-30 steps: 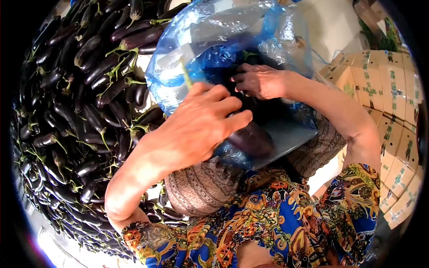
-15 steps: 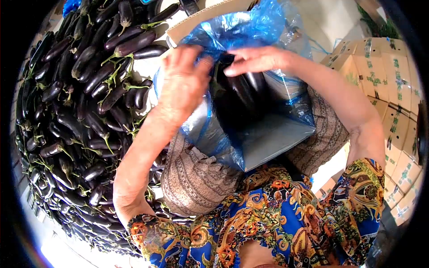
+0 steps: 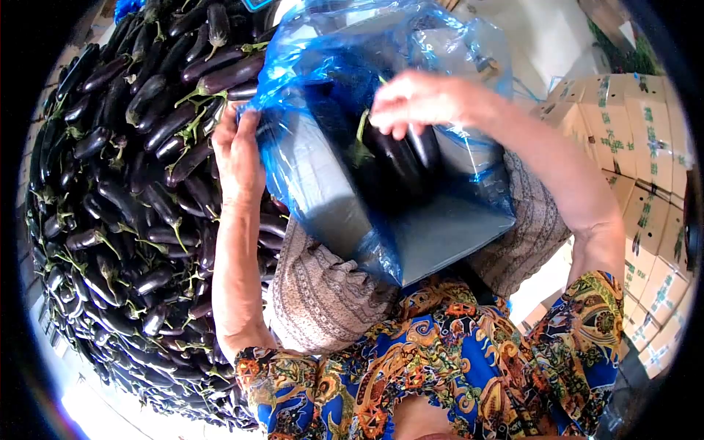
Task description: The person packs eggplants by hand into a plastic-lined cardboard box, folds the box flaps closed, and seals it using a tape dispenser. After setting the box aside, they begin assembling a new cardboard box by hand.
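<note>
A blue plastic liner bag [image 3: 293,110] lines an open carton [image 3: 451,227] between my knees. Dark purple eggplants [image 3: 396,158] lie inside, one with its green stem pointing up. At the bag's left edge, my left hand [image 3: 238,154] pinches the gathered blue plastic. My right hand [image 3: 429,103] is over the carton's opening, just above the eggplants. Its fingers are curled, and anything between them is hidden from me.
A big heap of loose eggplants [image 3: 139,213] fills the left side. Stacked printed cartons [image 3: 623,139] stand at the right. My patterned trouser legs [image 3: 330,293] flank the carton.
My left hand has moved left and drawn the bag's edge outward, so the inside shows more. My right hand has stayed over the carton, its fingers now more curled.
</note>
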Available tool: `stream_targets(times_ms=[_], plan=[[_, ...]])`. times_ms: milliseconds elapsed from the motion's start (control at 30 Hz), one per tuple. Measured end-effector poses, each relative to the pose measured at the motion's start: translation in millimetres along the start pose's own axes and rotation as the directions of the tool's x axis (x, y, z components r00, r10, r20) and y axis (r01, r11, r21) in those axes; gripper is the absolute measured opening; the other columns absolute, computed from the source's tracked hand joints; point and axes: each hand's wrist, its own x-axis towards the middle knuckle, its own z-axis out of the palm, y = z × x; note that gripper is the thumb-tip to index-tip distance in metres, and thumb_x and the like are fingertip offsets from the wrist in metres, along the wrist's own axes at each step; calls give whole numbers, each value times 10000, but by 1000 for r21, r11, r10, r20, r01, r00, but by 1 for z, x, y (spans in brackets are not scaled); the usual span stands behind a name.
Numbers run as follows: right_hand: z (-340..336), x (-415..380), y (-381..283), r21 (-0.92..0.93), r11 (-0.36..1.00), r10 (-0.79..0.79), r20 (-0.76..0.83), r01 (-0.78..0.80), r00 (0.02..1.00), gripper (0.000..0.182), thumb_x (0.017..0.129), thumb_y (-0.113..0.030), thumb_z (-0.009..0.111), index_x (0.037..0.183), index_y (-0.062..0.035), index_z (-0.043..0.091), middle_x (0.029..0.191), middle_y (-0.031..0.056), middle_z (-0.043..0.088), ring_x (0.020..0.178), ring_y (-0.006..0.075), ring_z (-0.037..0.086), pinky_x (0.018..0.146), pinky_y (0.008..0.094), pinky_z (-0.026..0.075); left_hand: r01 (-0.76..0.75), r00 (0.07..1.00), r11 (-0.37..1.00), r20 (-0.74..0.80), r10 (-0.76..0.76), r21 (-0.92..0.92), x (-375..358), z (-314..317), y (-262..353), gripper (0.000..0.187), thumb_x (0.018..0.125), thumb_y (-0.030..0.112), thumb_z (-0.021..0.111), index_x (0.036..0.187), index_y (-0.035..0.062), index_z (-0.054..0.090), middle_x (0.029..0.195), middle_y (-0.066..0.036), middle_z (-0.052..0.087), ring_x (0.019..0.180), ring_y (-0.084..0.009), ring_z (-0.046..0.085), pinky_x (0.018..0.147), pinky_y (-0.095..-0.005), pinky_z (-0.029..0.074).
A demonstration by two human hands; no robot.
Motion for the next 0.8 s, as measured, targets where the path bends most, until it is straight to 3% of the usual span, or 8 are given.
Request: stream_targets(times_ms=[33, 133, 400, 500, 567, 633, 700, 800], plan=[[12, 8, 21, 23, 996, 91, 10, -92, 996, 362, 942, -343, 613, 1091, -15, 650, 963, 76, 677, 840, 120, 640, 630, 241, 509, 175, 981, 970, -49, -185, -167, -5, -5, -3, 137, 932, 96, 581, 1035, 35, 648, 979, -31, 676, 881, -120, 602, 824, -263, 469], [42, 32, 51, 166, 986, 51, -104, -33, 993, 321, 938, -308, 617, 1031, -3, 654, 918, 67, 676, 822, 128, 648, 625, 254, 523, 201, 947, 920, -174, -271, -336, -10, -3, -13, 91, 898, 66, 626, 985, 65, 653, 913, -14, 682, 823, -111, 613, 772, -243, 487], [42, 76, 75, 3, 1000, -27, -301, 29, 953, 300, 960, -340, 550, 980, -64, 664, 903, 73, 681, 779, 187, 638, 684, 335, 535, 194, 969, 906, -69, -236, -376, -6, 8, -37, 111, 904, 83, 637, 1007, 72, 674, 908, -21, 695, 765, -116, 632, 715, -258, 527], [37, 77, 66, 401, 909, 222, -237, -113, 946, 281, 984, -282, 509, 1011, -22, 612, 965, 93, 662, 825, 199, 657, 708, 336, 552, 200, 971, 918, -60, -233, -341, -8, 11, -37, 58, 918, 78, 604, 927, 88, 661, 819, 31, 652, 694, -69, 573, 668, -224, 478], [41, 96, 42, 55, 911, 404, -317, -409, 858, 279, 948, -225, 515, 1063, 2, 629, 1045, 151, 664, 952, 254, 682, 788, 384, 571, 176, 972, 926, -91, -218, -334, -11, 16, -34, 55, 923, 88, 603, 922, 89, 659, 816, 37, 647, 703, -60, 566, 671, -221, 470], [48, 119, 45, -678, 675, 57, -346, -292, 936, 295, 905, -178, 513, 1078, 10, 661, 1116, 194, 655, 981, 309, 673, 839, 413, 560, 161, 976, 928, -88, -201, -337, -12, 18, -30, 58, 936, 113, 603, 919, 88, 653, 799, 47, 634, 703, -52, 547, 676, -213, 457], [39, 121, 49, -618, 674, 211, -365, -406, 907, 284, 877, -139, 500, 1032, -18, 705, 1156, 188, 656, 1094, 341, 626, 903, 428, 525, 132, 984, 939, -73, -163, -317, -15, 21, -25, 75, 947, 136, 602, 913, 86, 646, 784, 48, 626, 688, -50, 536, 670, -212, 452], [46, 106, 47, -693, 613, 136, -381, -380, 914, 251, 850, -109, 526, 991, -28, 717, 1102, 187, 675, 1068, 349, 636, 869, 443, 534, 140, 989, 930, -2, -150, -339, -15, 13, -34, 73, 945, 124, 602, 978, 82, 651, 852, 17, 664, 737, -78, 596, 686, -228, 498]])
